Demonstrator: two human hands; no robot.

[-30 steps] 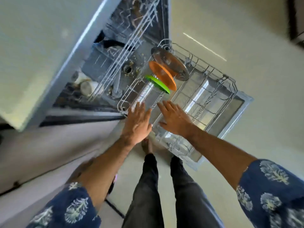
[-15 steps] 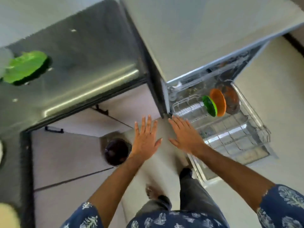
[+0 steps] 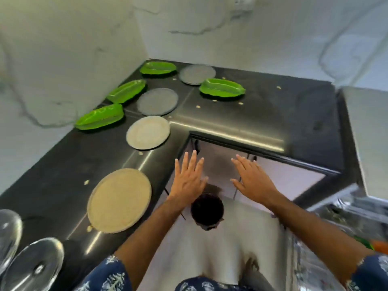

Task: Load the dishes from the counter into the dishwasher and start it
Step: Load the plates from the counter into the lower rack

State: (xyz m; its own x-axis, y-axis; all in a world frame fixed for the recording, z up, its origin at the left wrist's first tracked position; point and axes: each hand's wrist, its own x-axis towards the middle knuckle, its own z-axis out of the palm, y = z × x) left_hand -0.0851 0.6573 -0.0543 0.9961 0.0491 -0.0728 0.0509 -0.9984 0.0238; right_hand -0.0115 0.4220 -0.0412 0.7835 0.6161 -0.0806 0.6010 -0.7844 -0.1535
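Dishes are lying spread over the black L-shaped counter [image 3: 262, 114]. Nearest the person, a large tan round plate [image 3: 119, 200] is sitting flat close to the counter's front edge. Farther along, a pale beige plate [image 3: 148, 132] is resting flat, and beyond it a grey plate [image 3: 157, 101] is lying just beside it. A second grey plate [image 3: 197, 74] is sitting near the back corner. Four green leaf-shaped trays are lying around these: one [image 3: 99, 119] near the left wall, one [image 3: 127, 91] behind it, one [image 3: 157, 68] in the corner, and one [image 3: 222, 89] just right of the far grey plate, its edge seeming to overlap that plate. Small pale crumbs are dotting the counter. Two clear glass lids [image 3: 34, 266] are showing at the lower left edge.

The left hand [image 3: 188, 181] is hovering flat, fingers spread wide, holding nothing, beside the counter's inner edge. The right hand [image 3: 253, 181] is likewise stretched flat and empty, hanging over the pale cabinet fronts [image 3: 279, 175] below the counter. Both are apart from every dish. A dark round bin [image 3: 206, 211] is standing on the floor between the forearms. At the right edge, the dishwasher rack [image 3: 336, 219] is showing blurred, with green and orange plate rims [image 3: 371, 245] in it. No writing or label is legible anywhere.
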